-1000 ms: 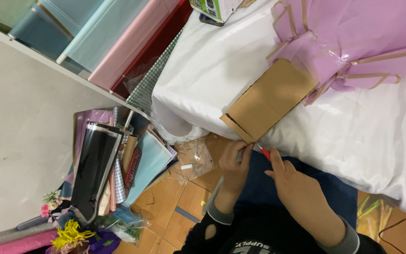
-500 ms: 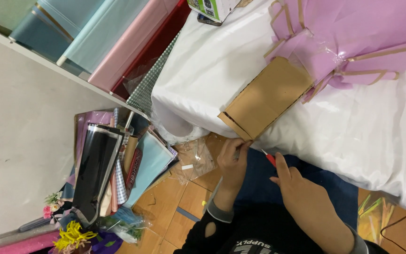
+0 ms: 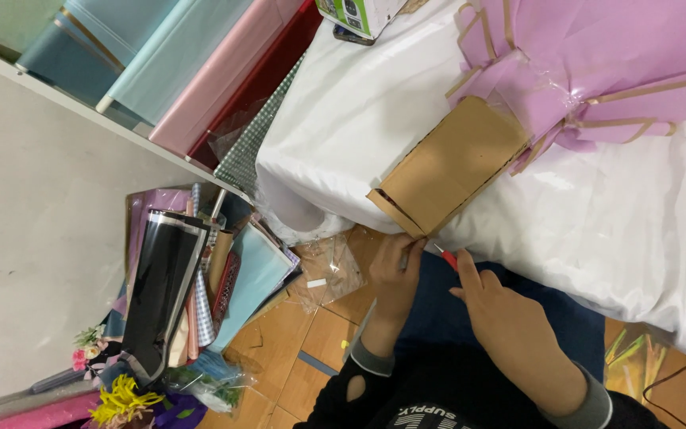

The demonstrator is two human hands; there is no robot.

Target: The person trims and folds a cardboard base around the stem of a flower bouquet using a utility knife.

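Cardboard box point(image 3: 454, 167) just above both hands; right hand point(image 3: 510, 318) grips a red-handled tool point(image 3: 445, 254); left hand point(image 3: 397, 266) apparently pinches it.

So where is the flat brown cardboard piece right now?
In the head view, the flat brown cardboard piece lies at the white-covered table edge, beside pink wrapping paper, above both hands.

Even, fairly bright indoor light fills the tilted view, and the glossy white cloth over the table point(image 3: 597, 238) shows soft sheen without harsh glare. Shadows are faint; detail is slightly soft, with the hands mildly blurred.
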